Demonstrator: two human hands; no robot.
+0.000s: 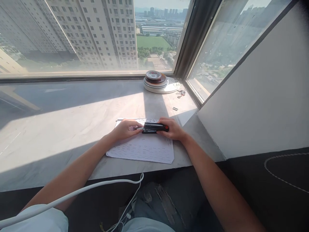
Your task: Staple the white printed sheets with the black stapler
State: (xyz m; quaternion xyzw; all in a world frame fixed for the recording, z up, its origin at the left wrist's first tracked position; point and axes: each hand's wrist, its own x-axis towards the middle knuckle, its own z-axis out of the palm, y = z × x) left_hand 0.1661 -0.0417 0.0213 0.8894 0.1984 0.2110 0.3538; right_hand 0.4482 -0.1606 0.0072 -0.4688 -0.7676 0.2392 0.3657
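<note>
My right hand (173,129) is wrapped round the rear of a black stapler (152,126) with a red spot at its back end. The stapler lies sideways, its front pointing left, over a stack of written paper sheets (142,149) on the marble sill. My left hand (123,130) is closed, thumb and fingers pinching a small white piece (139,128) at the stapler's front end. What that piece is cannot be made out, as the fingers partly cover it.
Stacked plates (155,84) stand in the window corner, with keys (182,92) beside them. Two small grey strips (175,109) lie on the sill (60,129). A white cable (96,184) loops in front of the sill's near edge. A white wall (256,96) rises on the right.
</note>
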